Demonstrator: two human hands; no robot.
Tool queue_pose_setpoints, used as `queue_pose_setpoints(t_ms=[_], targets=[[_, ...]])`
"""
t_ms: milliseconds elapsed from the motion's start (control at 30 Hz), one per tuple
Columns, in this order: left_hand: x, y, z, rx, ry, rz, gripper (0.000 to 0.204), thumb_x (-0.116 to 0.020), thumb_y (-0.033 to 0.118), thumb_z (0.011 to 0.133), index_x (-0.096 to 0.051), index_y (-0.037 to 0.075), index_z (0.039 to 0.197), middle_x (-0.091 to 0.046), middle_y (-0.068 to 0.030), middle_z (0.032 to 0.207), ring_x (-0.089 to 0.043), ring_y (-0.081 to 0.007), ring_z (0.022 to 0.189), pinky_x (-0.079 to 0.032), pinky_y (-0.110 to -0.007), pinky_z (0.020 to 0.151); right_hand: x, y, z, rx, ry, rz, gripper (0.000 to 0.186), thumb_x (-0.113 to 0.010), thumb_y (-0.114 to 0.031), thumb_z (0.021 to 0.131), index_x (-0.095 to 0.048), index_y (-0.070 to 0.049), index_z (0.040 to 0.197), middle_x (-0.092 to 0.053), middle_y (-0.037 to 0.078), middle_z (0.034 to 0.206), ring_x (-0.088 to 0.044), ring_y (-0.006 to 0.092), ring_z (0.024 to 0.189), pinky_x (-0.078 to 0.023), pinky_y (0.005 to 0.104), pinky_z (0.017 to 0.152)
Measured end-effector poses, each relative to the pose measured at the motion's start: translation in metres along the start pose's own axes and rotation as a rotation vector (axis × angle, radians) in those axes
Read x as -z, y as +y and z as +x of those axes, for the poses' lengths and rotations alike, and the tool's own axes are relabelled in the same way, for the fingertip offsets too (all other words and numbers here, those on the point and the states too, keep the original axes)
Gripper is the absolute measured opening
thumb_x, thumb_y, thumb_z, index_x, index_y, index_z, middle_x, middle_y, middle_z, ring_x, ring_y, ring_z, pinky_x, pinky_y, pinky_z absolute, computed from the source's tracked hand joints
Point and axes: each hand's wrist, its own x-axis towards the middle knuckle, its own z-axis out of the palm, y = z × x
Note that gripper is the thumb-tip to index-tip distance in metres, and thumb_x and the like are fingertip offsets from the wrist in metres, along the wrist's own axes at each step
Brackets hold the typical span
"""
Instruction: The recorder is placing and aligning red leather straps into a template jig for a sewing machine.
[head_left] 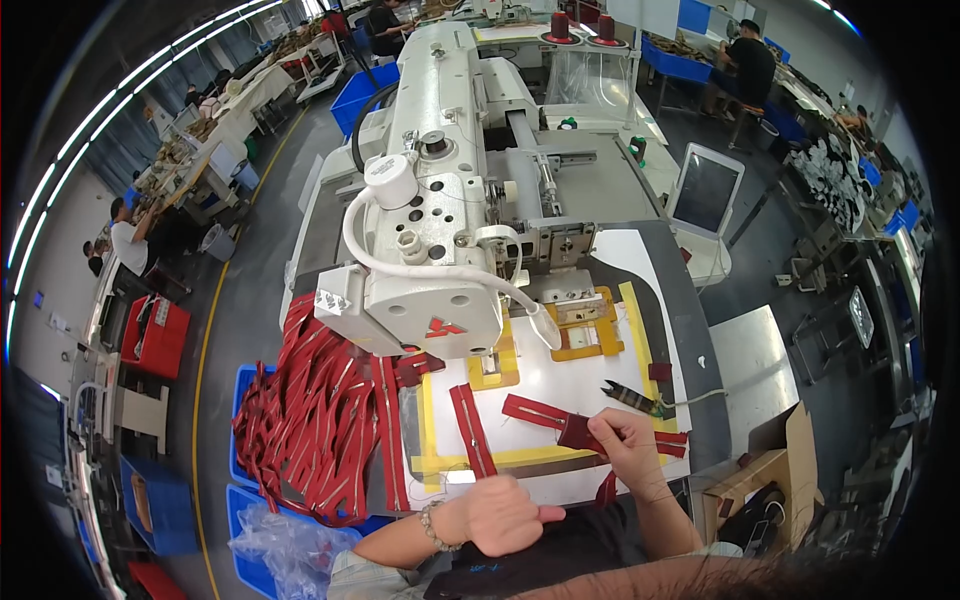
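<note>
My left hand (503,515), with a beaded bracelet at the wrist, is closed in a fist near the table's front edge. The lower end of a short red zipper (472,430) disappears behind it; the fingertips are mostly hidden. My right hand (630,450) pinches a small dark maroon fabric patch (577,432) between thumb and fingers. That patch lies across another red zipper (533,410), which runs on past the hand to the right. Both zippers are over the white work plate (545,375), edged with yellow tape, in front of the sewing machine head (430,300).
A large heap of red zippers (310,420) hangs at the left over a blue bin (245,385). Black-tipped snips (628,397) lie right of the plate. A cardboard box (770,480) stands at the lower right. The machine's yellow-edged clamp (590,330) sits beyond my right hand.
</note>
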Motion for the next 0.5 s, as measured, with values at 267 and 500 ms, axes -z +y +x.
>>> queue_pose_setpoints(t_ms=[267, 500], targets=[[-0.014, -0.017, 0.025, 0.576, 0.008, 0.124, 0.035, -0.084, 0.027, 0.065, -0.055, 0.008, 0.074, -0.052, -0.0022, 0.072, -0.050, -0.0210, 0.064, -0.036, -0.032, 0.059, -0.013, -0.021, -0.010, 0.093, 0.022, -0.335, 0.017, -0.055, -0.011, 0.094, -0.060, 0.003, 0.085, -0.057, 0.012, 0.066, -0.051, 0.0183, 0.055, -0.040, 0.0297, 0.054], [-0.016, -0.008, 0.020, 0.787, -0.217, 0.093, 0.036, -0.082, 0.031, 0.068, -0.062, 0.005, 0.083, -0.058, -0.0040, 0.076, -0.055, -0.0218, 0.071, -0.040, -0.033, 0.065, -0.020, -0.022, -0.010, 0.125, 0.098, -0.366, 0.021, -0.053, -0.012, 0.094, -0.060, 0.004, 0.082, -0.056, 0.012, 0.064, -0.048, 0.0137, 0.056, -0.039, 0.0285, 0.054]])
